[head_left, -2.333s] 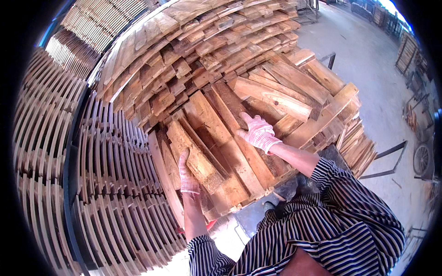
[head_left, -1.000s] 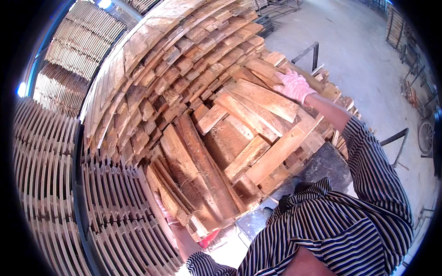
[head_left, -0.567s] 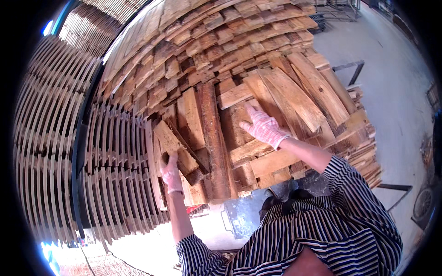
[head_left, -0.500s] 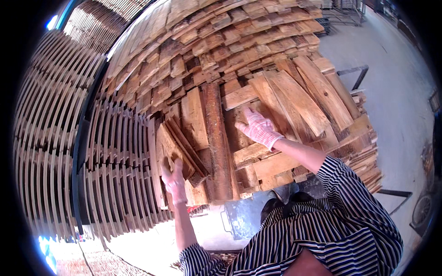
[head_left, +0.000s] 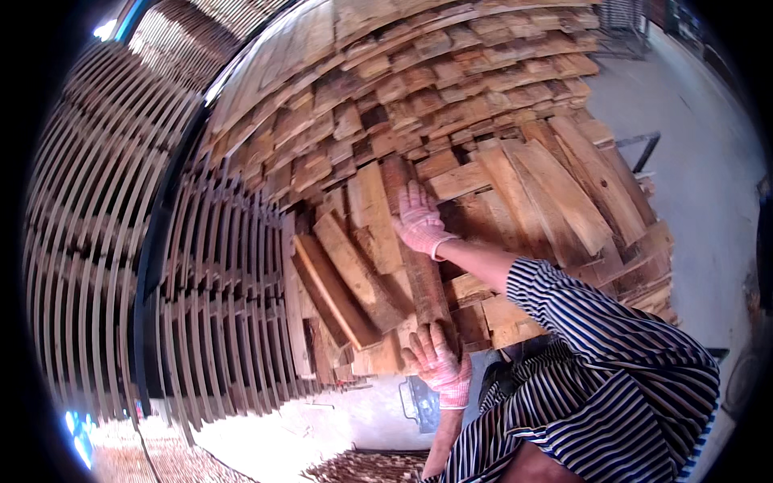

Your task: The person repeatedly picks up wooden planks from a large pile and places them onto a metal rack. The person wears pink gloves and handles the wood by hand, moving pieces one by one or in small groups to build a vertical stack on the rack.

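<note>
A long, dark, rough-faced plank (head_left: 428,286) lies lengthwise on the wood stack in front of me. Flat across its upper part rests my right hand (head_left: 420,221), in a pink-and-white knit glove, fingers stretched out. At the plank's near end is my left hand (head_left: 439,366), gloved the same way, its fingers spread over the wood; whether the thumb hooks beneath it is hidden. Left of the plank lie a pale board (head_left: 358,270) and a narrower, darker-edged board (head_left: 334,294), both slanting and touched by neither hand.
Several loose boards (head_left: 560,189) lie slanted at the right of the stack. Behind rises a tall, stepped pile of planks (head_left: 419,72). Slatted wood racks (head_left: 225,290) with a dark post (head_left: 153,266) stand close on the left. A metal bracket (head_left: 644,149) juts out at the right.
My left hand has left the boards at the left, which now lie further apart, and moved right to the dark plank's near end. My right hand has shifted left onto that plank.
</note>
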Action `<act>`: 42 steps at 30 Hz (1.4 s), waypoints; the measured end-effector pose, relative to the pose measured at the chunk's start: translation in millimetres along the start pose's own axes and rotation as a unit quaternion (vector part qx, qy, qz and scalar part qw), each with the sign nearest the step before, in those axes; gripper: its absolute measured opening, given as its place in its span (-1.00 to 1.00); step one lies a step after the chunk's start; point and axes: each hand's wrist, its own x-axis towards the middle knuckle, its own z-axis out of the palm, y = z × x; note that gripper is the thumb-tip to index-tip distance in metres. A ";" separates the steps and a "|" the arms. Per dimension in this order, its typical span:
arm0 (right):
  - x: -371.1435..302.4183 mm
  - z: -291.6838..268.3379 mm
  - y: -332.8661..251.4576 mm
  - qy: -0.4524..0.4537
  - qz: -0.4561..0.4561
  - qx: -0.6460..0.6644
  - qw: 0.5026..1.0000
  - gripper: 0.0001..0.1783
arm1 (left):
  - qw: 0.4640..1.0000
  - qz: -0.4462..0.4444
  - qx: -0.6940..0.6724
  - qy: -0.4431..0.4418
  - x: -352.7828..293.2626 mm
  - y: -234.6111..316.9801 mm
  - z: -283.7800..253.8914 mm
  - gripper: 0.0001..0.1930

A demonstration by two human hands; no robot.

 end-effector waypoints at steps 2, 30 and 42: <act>-0.9 -2.7 5.9 0.006 -0.010 0.018 1.000 -0.06 | 0.999 0.014 0.010 0.029 0.7 -4.1 9.4 -0.23; -532.7 -26.0 336.1 0.274 0.555 0.336 0.709 -0.52 | 0.593 0.317 -0.472 -0.570 -57.8 278.4 101.1 -0.64; -599.8 -61.0 554.2 0.248 0.613 0.382 0.645 -0.38 | 0.598 0.168 -0.122 -0.774 -198.5 464.1 341.2 -0.38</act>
